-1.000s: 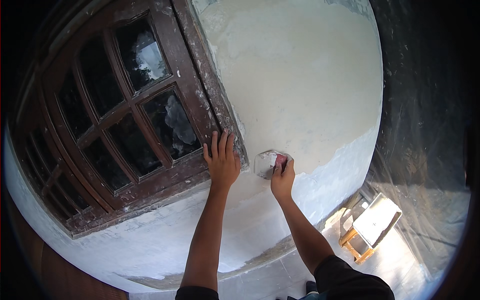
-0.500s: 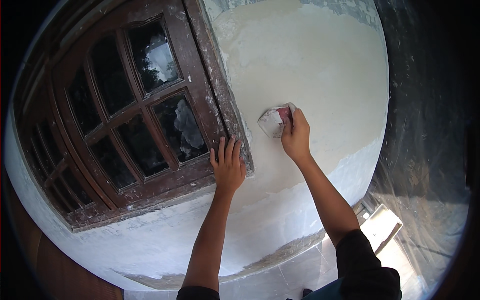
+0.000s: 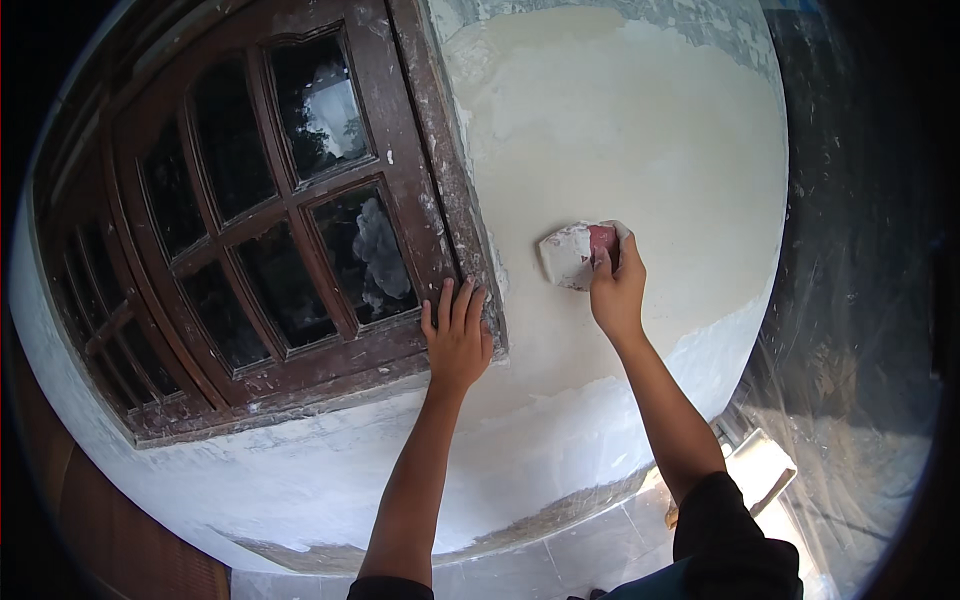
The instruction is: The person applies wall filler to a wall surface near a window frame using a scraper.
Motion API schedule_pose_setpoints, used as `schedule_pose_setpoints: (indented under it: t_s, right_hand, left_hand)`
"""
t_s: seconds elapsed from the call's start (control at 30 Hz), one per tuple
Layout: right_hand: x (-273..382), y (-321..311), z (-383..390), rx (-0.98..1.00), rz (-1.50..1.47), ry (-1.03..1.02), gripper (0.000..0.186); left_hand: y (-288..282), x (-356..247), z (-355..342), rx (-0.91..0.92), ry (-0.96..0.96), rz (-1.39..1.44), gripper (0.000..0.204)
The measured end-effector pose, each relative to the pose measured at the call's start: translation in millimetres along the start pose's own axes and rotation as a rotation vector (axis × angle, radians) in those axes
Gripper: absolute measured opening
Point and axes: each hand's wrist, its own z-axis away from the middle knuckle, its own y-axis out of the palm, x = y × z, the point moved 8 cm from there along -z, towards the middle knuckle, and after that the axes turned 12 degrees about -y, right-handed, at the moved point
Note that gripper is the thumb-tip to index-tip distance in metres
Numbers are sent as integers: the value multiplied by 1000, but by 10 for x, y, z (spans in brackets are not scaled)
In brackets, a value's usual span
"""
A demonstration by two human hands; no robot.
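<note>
My right hand (image 3: pixel 617 290) grips a putty scraper (image 3: pixel 568 253), its broad blade caked in white and a red part showing by my fingers. The blade points left and lies against or close to the wall (image 3: pixel 640 150), which carries a pale beige coat here. My left hand (image 3: pixel 457 337) rests with fingers spread on the lower right corner of the brown wooden window frame (image 3: pixel 440 200). Nothing is held in it. White smears speckle the frame's edge.
Several dark glass panes (image 3: pixel 333 100) fill the window at left. Below the beige coat the wall is whiter. Grey tiles (image 3: pixel 590 545) cover the floor. A pale, box-like object (image 3: pixel 760 468) stands at lower right, beside clear plastic sheeting (image 3: pixel 850 440).
My right hand and the scraper have shifted right and slightly down across the wall. My left hand stays on the frame, while the whole view has turned a little.
</note>
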Motion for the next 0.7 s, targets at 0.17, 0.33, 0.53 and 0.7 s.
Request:
schedule_pose_setpoints:
  t_s: [0.17,0.33,0.53,0.7]
  right_hand:
    - [-23,79,231,-8,-123,110,30]
    - [-65,106,541,15,-206,297,24]
    - [8,20,808,65,-171,340,17]
    - [32,-19,973,-40,-147,394,14]
  left_hand:
    - [-16,6,-18,-5,0,35,51]
    - [-42,43,-12,5,21,52,50]
    - [-184,79,8,102,195,46,50]
    - [-419,256,84,152,252,106,50]
